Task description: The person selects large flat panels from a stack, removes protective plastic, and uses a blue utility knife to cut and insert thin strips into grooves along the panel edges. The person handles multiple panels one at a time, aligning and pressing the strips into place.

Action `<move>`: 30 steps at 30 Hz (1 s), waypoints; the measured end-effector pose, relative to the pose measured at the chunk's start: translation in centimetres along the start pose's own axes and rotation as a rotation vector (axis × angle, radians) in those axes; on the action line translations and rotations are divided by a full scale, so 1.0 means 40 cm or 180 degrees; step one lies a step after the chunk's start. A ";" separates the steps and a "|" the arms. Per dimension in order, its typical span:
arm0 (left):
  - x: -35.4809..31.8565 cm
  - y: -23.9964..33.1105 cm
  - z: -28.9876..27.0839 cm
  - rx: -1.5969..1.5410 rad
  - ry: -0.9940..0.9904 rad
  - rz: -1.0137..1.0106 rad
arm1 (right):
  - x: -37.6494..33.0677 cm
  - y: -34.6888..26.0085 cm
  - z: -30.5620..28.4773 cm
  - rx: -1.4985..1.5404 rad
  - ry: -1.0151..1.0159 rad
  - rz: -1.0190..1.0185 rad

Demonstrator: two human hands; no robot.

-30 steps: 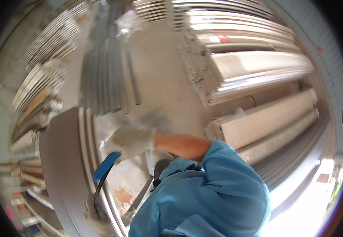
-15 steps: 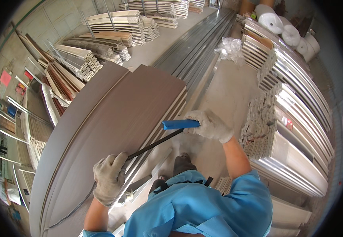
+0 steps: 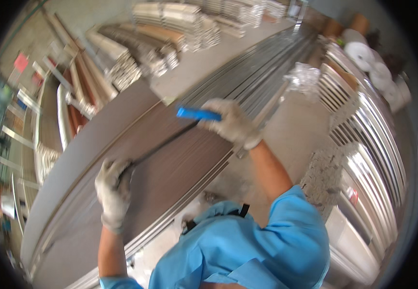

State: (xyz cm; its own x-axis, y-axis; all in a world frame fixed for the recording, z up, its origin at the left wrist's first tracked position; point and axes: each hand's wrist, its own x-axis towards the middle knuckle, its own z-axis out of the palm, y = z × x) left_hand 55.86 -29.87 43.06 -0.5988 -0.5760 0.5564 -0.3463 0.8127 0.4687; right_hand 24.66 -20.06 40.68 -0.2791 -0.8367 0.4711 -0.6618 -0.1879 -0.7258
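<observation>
While the right hand (image 3: 230,123) wraps its fingers around a blue strip (image 3: 198,113), the left hand (image 3: 113,192) closes its fingers on a long black piece (image 3: 165,143). The strip is over the brown boards (image 3: 175,176), far and right of the left hand.

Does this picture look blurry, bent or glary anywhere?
Head view: blur softens the left hand, right hand and blue piece; head view again: the grey panel has a bowed edge, and glare whitens stacked profiles at right.
</observation>
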 end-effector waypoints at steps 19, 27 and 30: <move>0.119 -0.088 0.163 0.0527 -0.0285 -0.1404 | 0.180 0.257 0.064 0.0635 -0.0756 0.0504; 0.151 -0.114 0.128 0.0050 -0.0965 -0.1731 | 0.209 0.284 0.062 0.0620 -0.1121 0.0615; 0.159 -0.112 0.119 -0.0194 -0.1143 -0.1750 | 0.204 0.296 0.061 0.0987 -0.1100 0.0734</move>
State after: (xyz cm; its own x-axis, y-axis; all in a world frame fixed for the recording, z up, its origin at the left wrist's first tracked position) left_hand 50.15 -36.76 41.22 -0.5539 -0.8319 -0.0337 -0.6352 0.3960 0.6631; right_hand 16.26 -30.38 34.71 -0.1126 -0.9856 0.1265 -0.3582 -0.0784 -0.9303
